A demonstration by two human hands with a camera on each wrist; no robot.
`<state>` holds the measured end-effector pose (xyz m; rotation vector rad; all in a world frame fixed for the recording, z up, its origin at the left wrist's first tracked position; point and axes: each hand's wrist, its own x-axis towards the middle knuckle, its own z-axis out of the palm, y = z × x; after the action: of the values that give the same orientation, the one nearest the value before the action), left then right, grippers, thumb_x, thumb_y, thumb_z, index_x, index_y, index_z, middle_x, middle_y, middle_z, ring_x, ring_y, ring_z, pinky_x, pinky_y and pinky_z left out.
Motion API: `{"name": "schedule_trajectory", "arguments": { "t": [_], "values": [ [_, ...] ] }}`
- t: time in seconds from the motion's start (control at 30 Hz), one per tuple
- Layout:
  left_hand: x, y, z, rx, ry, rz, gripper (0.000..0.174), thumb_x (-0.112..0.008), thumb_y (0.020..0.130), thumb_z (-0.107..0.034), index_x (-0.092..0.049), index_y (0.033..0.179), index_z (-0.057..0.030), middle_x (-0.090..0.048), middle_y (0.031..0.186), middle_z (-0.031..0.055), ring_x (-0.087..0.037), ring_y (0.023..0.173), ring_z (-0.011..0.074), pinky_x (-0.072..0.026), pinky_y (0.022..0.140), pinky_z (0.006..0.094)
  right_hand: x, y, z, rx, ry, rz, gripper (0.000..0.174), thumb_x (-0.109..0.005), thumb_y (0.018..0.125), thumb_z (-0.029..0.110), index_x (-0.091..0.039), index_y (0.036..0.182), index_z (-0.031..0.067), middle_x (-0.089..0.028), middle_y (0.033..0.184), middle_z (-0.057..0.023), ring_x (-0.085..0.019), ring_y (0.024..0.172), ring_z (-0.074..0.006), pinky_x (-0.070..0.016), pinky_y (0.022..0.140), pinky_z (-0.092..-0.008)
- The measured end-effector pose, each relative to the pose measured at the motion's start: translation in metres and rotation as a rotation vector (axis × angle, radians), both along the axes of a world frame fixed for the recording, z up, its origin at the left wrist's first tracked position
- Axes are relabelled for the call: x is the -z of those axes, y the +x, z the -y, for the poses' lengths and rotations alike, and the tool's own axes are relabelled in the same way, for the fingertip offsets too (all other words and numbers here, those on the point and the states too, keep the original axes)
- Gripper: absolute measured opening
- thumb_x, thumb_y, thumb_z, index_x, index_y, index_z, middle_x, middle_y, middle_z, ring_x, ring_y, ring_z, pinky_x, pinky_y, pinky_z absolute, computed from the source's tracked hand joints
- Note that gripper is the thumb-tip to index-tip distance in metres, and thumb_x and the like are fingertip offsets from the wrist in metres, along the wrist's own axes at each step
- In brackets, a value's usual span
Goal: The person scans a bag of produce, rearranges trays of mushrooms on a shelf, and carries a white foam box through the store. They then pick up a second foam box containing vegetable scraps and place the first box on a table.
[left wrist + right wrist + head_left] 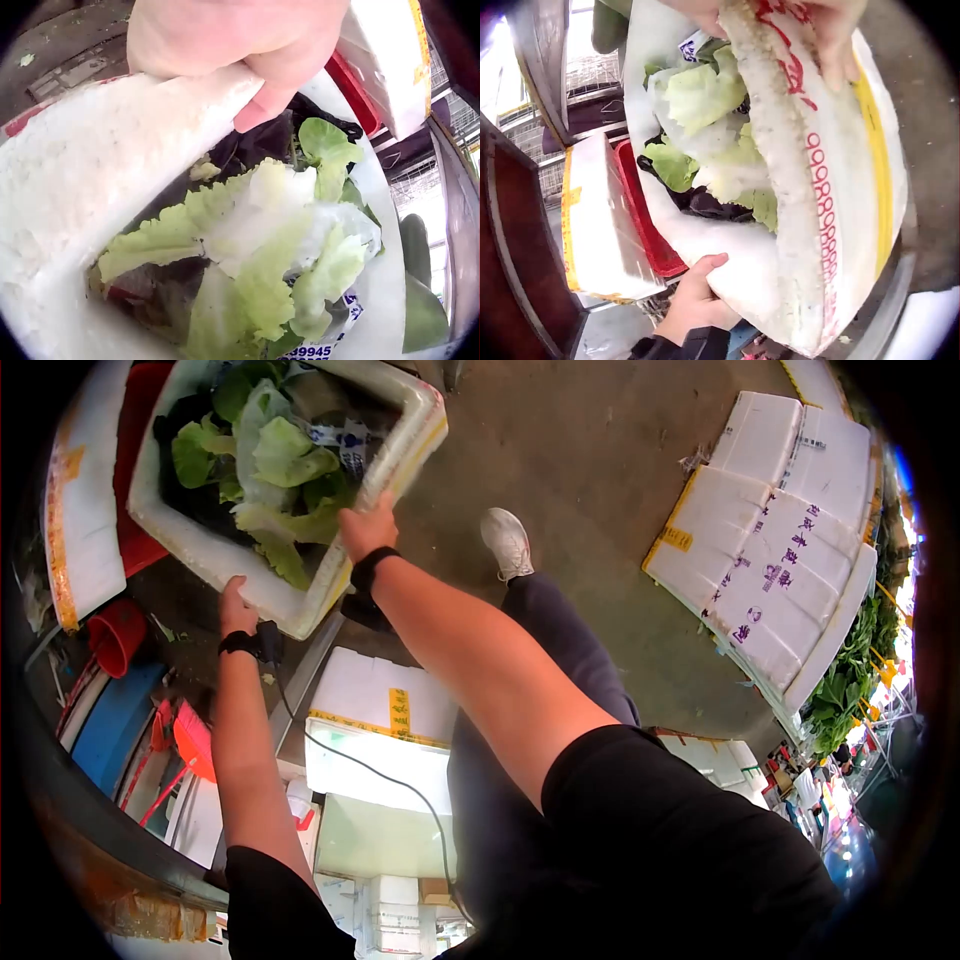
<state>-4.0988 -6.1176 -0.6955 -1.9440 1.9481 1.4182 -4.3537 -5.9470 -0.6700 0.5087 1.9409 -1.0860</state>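
A white foam box [400, 460] holds green leaves [285, 455] and clear and dark plastic. My left hand [237, 612] grips its near-left rim; in the left wrist view the hand [236, 37] curls over the wall [112, 142], fingertips inside above the lettuce leaves [255, 255]. My right hand [369, 532] grips the right-hand wall. Seen from the right wrist, that hand [829, 37] straddles the rim beside red writing and yellow tape, while the left hand [697, 304] holds the adjoining side. The box's underside is hidden.
White foam boxes [770, 560] stand at the right, another [370, 695] near the legs. At left are a red bucket [117, 637], a red dustpan [195, 740] and a red tray [645, 217]. A cable [400, 782] hangs from the left wrist.
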Motion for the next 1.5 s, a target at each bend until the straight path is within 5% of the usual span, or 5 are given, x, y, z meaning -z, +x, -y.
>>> {"name": "schedule_trajectory", "arguments": {
  "t": [0.7, 0.9, 1.13, 1.23, 1.5],
  "values": [
    [0.024, -0.109, 0.064, 0.426, -0.187, 0.314, 0.052, -0.055, 0.08, 0.007, -0.046, 0.128, -0.0087, -0.059, 0.113, 0.0146, -0.054, 0.107, 0.0277, -0.0417, 0.09, 0.0337, 0.119, -0.118, 0.106, -0.131, -0.127, -0.051, 0.031, -0.072, 0.073, 0.021, -0.061, 0.086, -0.0043, -0.062, 0.08, -0.0134, -0.063, 0.071, -0.0246, -0.0524, 0.058, -0.0395],
    [0.028, -0.101, 0.049, -0.732, 0.532, -0.78, 0.044, -0.054, 0.091, -0.023, -0.043, 0.13, -0.0065, -0.055, 0.117, 0.0076, -0.052, 0.106, 0.0256, -0.0405, 0.094, 0.038, 0.078, -0.139, 0.024, -0.343, -0.453, -0.138, 0.052, -0.077, 0.069, 0.029, -0.059, 0.103, -0.0062, -0.065, 0.091, -0.0125, -0.062, 0.081, -0.0201, -0.0492, 0.071, -0.032],
    [-0.057, -0.115, -0.167, -0.832, 0.387, -0.574, 0.022, -0.048, 0.085, -0.02, -0.033, 0.069, -0.0203, -0.029, 0.058, -0.0037, -0.026, 0.046, 0.0104, -0.0242, 0.041, 0.0265, -0.062, -0.193, -0.26, -0.51, -0.519, -0.032, 0.018, -0.058, 0.089, 0.01, -0.063, 0.1, -0.0033, -0.065, 0.09, -0.007, -0.061, 0.079, -0.0146, -0.0507, 0.069, -0.0274],
    [-0.06, -0.071, -0.303, -0.44, 0.468, -0.57, 0.023, -0.054, 0.086, -0.029, -0.037, 0.073, -0.0185, -0.032, 0.06, -0.0041, -0.034, 0.048, 0.0099, -0.0282, 0.041, 0.0272, -0.199, -0.172, -0.324, -0.843, -0.08, -0.19, 0.038, -0.061, 0.088, 0.032, -0.06, 0.063, 0.003, -0.057, 0.056, -0.0037, -0.056, 0.058, -0.0093, -0.0436, 0.055, -0.0272],
    [-0.172, 0.043, -0.545, -1.265, 0.613, -0.46, 0.039, -0.062, 0.083, -0.044, -0.058, 0.11, -0.0165, -0.057, 0.108, -0.0028, -0.054, 0.096, 0.0144, -0.0421, 0.067, 0.0312, -0.214, -0.182, -0.559, -1.15, 0.207, 0.135, 0.034, -0.047, 0.088, 0.021, -0.05, 0.12, 0.0078, -0.06, 0.101, -0.0103, -0.06, 0.084, -0.0233, -0.0492, 0.068, -0.0348]
  ]
}}
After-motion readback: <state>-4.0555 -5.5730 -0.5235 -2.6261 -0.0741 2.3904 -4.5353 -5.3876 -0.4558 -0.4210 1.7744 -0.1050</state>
